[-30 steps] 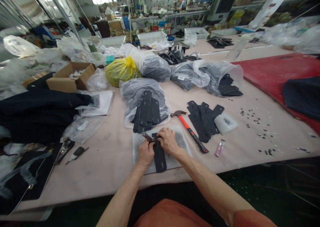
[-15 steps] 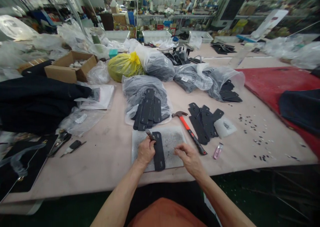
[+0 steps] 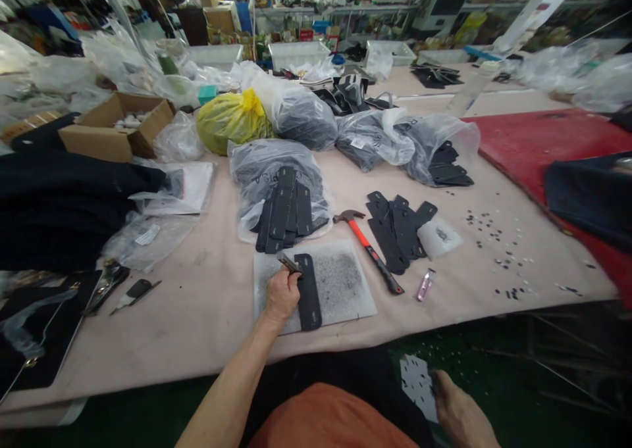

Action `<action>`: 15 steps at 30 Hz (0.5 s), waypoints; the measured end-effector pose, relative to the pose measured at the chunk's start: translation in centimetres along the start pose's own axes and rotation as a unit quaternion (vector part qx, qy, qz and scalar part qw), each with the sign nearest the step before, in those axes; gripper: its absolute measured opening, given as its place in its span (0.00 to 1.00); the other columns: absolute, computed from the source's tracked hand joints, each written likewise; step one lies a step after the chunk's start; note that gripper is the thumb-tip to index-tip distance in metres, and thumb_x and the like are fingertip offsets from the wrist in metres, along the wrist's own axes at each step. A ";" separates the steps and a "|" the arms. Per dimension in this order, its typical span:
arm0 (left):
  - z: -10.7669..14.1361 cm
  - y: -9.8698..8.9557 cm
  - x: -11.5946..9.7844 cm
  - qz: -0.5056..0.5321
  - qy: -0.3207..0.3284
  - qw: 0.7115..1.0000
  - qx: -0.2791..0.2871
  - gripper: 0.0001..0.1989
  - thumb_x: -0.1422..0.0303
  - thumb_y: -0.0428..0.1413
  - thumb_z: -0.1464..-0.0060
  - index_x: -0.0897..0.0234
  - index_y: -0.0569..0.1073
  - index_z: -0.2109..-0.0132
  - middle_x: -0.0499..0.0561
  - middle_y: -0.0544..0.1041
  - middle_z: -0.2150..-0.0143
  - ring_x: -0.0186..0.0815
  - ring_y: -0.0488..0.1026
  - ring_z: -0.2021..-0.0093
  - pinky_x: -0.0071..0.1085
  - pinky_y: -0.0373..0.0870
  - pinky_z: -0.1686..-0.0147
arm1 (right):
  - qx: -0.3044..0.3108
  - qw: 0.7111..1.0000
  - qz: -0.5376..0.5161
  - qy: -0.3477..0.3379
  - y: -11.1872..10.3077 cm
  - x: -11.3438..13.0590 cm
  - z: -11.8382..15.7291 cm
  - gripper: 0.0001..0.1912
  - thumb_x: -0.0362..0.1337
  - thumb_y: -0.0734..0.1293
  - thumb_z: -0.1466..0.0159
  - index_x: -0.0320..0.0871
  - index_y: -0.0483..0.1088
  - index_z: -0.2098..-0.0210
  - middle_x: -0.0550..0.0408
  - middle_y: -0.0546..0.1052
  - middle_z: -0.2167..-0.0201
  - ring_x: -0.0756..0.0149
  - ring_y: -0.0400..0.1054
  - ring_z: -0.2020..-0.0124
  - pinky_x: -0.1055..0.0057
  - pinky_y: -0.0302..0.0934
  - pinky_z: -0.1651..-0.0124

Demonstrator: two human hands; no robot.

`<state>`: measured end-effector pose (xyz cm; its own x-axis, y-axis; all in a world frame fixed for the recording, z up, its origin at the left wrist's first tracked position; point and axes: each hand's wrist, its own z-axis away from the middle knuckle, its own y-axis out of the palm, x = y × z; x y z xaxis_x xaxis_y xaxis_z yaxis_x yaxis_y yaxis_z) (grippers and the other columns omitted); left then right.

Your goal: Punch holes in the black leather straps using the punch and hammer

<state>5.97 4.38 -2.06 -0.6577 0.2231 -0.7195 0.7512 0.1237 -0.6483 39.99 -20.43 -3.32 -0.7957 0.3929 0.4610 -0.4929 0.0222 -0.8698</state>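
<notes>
My left hand (image 3: 282, 295) is closed around a short metal punch (image 3: 288, 262), its end sticking out above the fingers. It rests at the left edge of a black strap piece (image 3: 310, 297) with slots at both ends. Under the strap lies a pale, speckled board (image 3: 340, 280). Below the table's edge at the right, my right hand (image 3: 451, 398) hangs low beside a white sheet (image 3: 419, 385) with dark bits on it; its fingers are blurred. A claw hammer (image 3: 370, 250) with an orange and black handle lies right of the board.
More black strap pieces lie behind the hammer (image 3: 395, 231) and on a plastic bag (image 3: 284, 211). A pink cutter (image 3: 425, 284) and scattered small bits (image 3: 498, 250) are at the right. Bagged goods (image 3: 303, 116), a cardboard box (image 3: 113, 132) and dark cloth (image 3: 64, 204) stand around.
My right hand has left the board and dropped down to the right, below the table's edge. My left hand stays by the strap with the punch. The view has shifted slightly.
</notes>
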 end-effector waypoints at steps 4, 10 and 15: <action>-0.1 -0.1 -0.1 0.009 -0.007 1.000 0.001 0.12 0.69 0.50 0.42 0.64 0.75 0.55 0.57 0.80 0.58 0.42 0.78 0.58 0.37 0.74 0.56 | -0.007 0.986 -0.040 -0.165 0.2 10.2 -3.3 0.17 0.42 0.59 0.37 0.48 0.70 0.50 0.45 0.75 0.51 0.52 0.69 0.49 0.52 0.62 0.45; 0.0 -0.3 -0.4 0.043 -0.027 0.999 -0.014 0.12 0.68 0.49 0.41 0.63 0.76 0.56 0.54 0.81 0.58 0.40 0.77 0.56 0.36 0.73 0.54 | 0.080 0.915 0.054 -0.392 2.1 21.4 -7.9 0.33 0.45 0.66 0.39 0.44 0.58 0.37 0.45 0.58 0.35 0.45 0.45 0.33 0.40 0.33 0.35; 0.4 -0.8 -0.7 0.036 -0.025 0.995 -0.094 0.13 0.66 0.49 0.40 0.64 0.76 0.56 0.55 0.80 0.56 0.40 0.76 0.53 0.36 0.71 0.50 | 0.071 0.907 0.095 -0.405 4.5 23.2 -11.5 0.34 0.47 0.64 0.36 0.43 0.54 0.35 0.46 0.56 0.34 0.47 0.41 0.32 0.40 0.27 0.34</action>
<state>5.79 3.71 -1.18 -0.6009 0.1907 -0.7763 0.7902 0.2885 -0.5408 23.39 -0.60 1.47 -0.8399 -0.4278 0.3340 -0.3149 -0.1170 -0.9419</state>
